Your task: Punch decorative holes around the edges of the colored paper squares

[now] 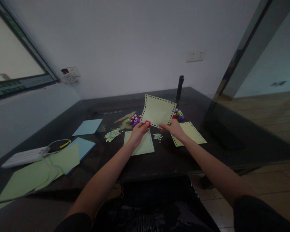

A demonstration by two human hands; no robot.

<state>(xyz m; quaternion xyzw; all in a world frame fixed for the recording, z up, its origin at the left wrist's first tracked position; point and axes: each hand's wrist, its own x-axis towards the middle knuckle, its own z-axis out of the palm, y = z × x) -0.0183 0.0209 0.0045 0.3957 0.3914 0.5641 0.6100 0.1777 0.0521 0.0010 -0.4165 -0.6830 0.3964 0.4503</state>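
A pale yellow-green sheet of paper [159, 111] is raised above the table, with a row of punched shapes running along its edges. My left hand [138, 132] is closed around a small red craft punch [147, 122] at the sheet's lower left edge. At the lower right edge, my right hand [175, 128] pinches the paper between thumb and fingers. Beneath my left forearm lies another bordered sheet [145, 144]. A third bordered sheet [192, 133] rests under and beyond my right wrist.
Small punched-out paper bits form a pile [112, 134] and a smaller heap [158, 137]. Colourful craft punches [133, 120] cluster behind, with more punches [179, 114] at right. Blue paper [88, 127], green sheets [36, 172], a white power strip [26, 157] and a black upright post [180, 88] share the dark table.
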